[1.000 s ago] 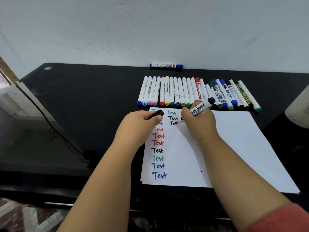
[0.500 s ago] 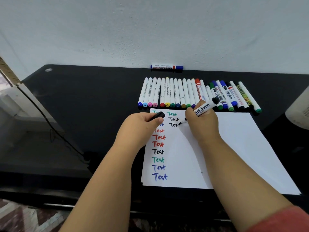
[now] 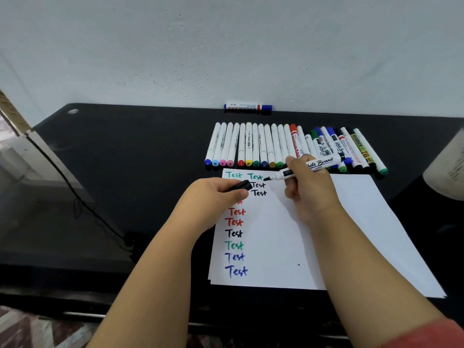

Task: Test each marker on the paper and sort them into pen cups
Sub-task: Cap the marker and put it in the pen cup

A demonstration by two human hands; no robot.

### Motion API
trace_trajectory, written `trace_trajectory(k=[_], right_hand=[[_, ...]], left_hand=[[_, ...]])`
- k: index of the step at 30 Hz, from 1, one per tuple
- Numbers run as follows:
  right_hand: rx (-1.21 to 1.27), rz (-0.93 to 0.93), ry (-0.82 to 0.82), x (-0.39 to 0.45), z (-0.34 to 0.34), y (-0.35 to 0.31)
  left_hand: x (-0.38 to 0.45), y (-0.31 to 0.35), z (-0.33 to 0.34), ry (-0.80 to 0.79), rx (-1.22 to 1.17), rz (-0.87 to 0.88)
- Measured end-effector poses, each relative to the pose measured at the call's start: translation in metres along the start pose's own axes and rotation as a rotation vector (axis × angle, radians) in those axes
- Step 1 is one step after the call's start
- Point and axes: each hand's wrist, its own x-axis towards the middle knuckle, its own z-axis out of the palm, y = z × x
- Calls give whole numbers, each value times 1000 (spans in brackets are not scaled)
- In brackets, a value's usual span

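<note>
Above paper, uncapped black-tipped white marker

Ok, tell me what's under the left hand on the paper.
The left hand, holding the black cap, covers part of the left column on the paper: only a red scrap shows below it. What is written beneath the hand cannot be read.

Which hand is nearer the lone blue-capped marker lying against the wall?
Right. The right hand, holding the whiteboard marker, sits almost under the blue-capped marker, just past the marker row. The left hand, holding the black cap, is farther toward the person.
</note>
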Motion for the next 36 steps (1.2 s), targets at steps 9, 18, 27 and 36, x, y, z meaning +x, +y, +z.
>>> trace_trajectory(k=[9,18,27,36], right_hand=[[10,21,-202,-2,0,1],[-127,18,-349,-8,4,-7],[-192,82,-398,-11,4,-26],[-155,106,-349,-18,6,-19]], left_hand=[[-3,3,4,-65,-98,50],[-2,1,6,-40,-168,128],[-9,6,5,-3,-277,213],[-11,7,11,79,-297,212]])
